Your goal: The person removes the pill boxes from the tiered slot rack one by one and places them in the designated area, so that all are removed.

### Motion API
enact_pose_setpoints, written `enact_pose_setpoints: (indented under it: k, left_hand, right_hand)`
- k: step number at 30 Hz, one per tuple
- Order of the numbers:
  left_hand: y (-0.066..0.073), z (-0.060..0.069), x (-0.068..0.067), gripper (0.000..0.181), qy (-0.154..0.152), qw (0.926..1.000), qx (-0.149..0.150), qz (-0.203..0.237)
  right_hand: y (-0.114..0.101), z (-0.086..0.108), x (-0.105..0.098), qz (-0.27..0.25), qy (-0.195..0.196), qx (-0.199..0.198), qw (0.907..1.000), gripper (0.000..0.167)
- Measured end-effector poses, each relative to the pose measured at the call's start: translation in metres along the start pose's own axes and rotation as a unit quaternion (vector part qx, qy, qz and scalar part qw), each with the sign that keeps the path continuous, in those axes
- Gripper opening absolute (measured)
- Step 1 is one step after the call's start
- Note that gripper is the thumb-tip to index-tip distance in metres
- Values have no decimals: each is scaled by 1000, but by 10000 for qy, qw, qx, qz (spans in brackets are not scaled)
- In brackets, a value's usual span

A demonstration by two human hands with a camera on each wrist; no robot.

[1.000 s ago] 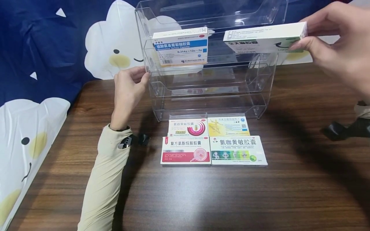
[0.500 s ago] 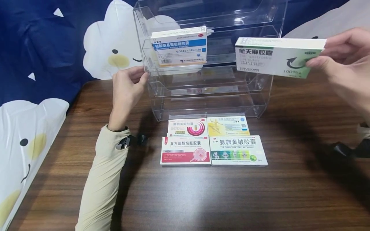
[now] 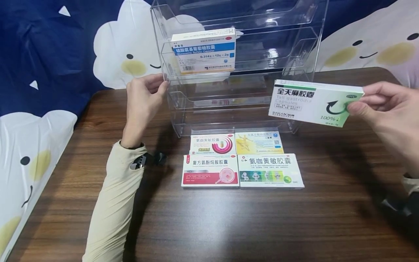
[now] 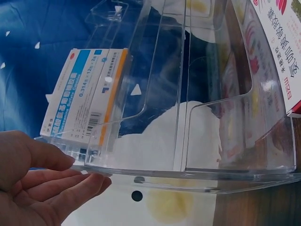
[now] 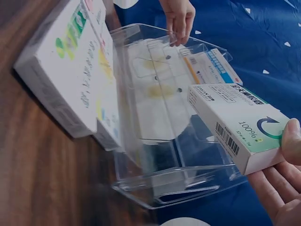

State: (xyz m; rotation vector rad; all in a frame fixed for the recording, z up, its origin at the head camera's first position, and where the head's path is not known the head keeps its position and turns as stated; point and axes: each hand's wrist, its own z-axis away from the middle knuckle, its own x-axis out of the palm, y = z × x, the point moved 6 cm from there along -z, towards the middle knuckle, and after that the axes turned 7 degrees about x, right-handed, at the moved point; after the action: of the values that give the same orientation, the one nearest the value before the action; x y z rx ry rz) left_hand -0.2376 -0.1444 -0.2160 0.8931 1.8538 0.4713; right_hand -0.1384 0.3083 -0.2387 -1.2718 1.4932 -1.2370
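Observation:
My right hand (image 3: 389, 112) pinches one end of a white and green medicine box (image 3: 307, 103), thumb on its front. The box is held in the air, in front of the right side of a clear plastic rack (image 3: 235, 120). At the rack's left side edge, my left hand (image 3: 145, 100) holds on with thumb and fingers, as the left wrist view also shows. Standing on one of the rack's upper tiers, at the left, is a blue and white medicine box (image 3: 204, 52). The right wrist view shows the green box's (image 5: 244, 125) barcode side and the thumb across its end.
Before the rack, several medicine boxes lie flat in two rows: a pink-ringed box (image 3: 212, 144), a yellow one (image 3: 258, 142), a red and white one (image 3: 211, 174) and a white and green one (image 3: 271, 174). A cloud-patterned blue cloth (image 3: 42, 43) hangs behind the wooden table (image 3: 203, 225).
My right hand has brought the green box down and slightly right, away from the rack's upper tier, and its front has turned into view. The left hand stays at the rack's edge.

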Motion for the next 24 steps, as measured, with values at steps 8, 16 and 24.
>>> enact_pose_setpoints:
  k: [8, 16, 24]
  left_hand:
    - [0, 0, 0, 26, -15, 10000, 12, -33]
    - [1, 0, 0, 26, -48, 10000, 36, -52]
    - [1, 0, 0, 26, -50, 10000, -20, -68]
  right_hand:
    - [9, 14, 1, 64, -119, 206, 9997, 28]
    - [14, 27, 1, 789, -2, 451, 9959, 32]
    - [23, 39, 1, 1301, 25, 724, 9889, 33]
